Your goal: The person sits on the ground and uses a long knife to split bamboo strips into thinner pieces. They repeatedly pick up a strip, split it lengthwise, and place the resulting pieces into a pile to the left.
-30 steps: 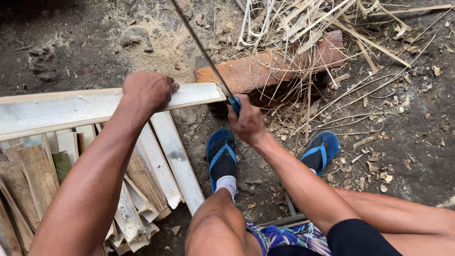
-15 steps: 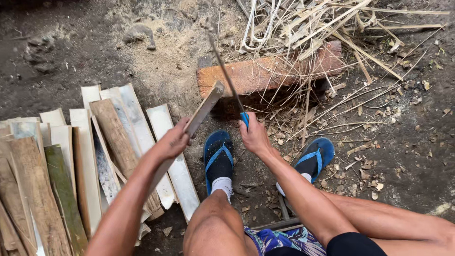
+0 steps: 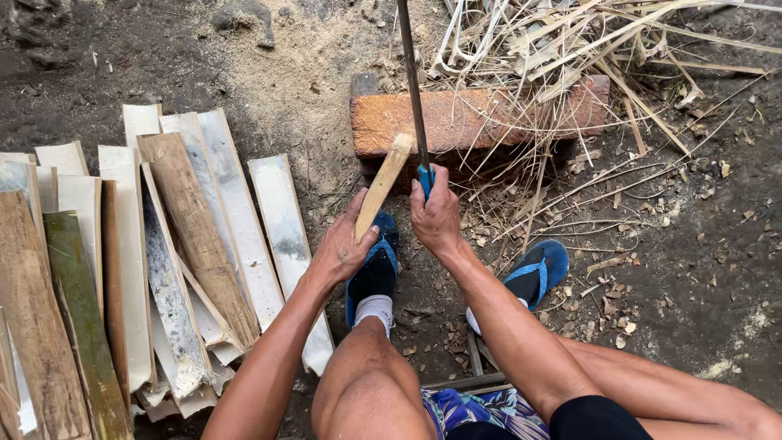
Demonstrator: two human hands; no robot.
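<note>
Two hands are on the job here, close together at the middle of the scene. The left hand (image 3: pixel 344 248) has its grip clamped on the near end of a short pale bamboo strip (image 3: pixel 384 183), which leans up and away so that its far tip rests against the near edge of a worn orange brick (image 3: pixel 464 122). Just to the right, the right hand (image 3: pixel 436 218) is wrapped tight around the blue handle (image 3: pixel 425 179) of a long dark blade (image 3: pixel 411 81); the blade runs straight away from the person, across the brick and out of the top of the view. Strip and blade stand side by side, very near each other at the brick; whether the edge touches the strip I cannot tell.

Below the hands, the left foot in a blue sandal (image 3: pixel 375 265) sits directly under the strip, and the other blue sandal (image 3: pixel 538 273) lies off to the right on the bare dirt ground (image 3: pixel 692 269). On the left, a row of split bamboo slats (image 3: pixel 204 236) is laid flat, overlapping, pale and brown with one greenish piece. Far right, behind and over the brick, a tangle of dry shavings and stalks (image 3: pixel 570 49) is heaped.
</note>
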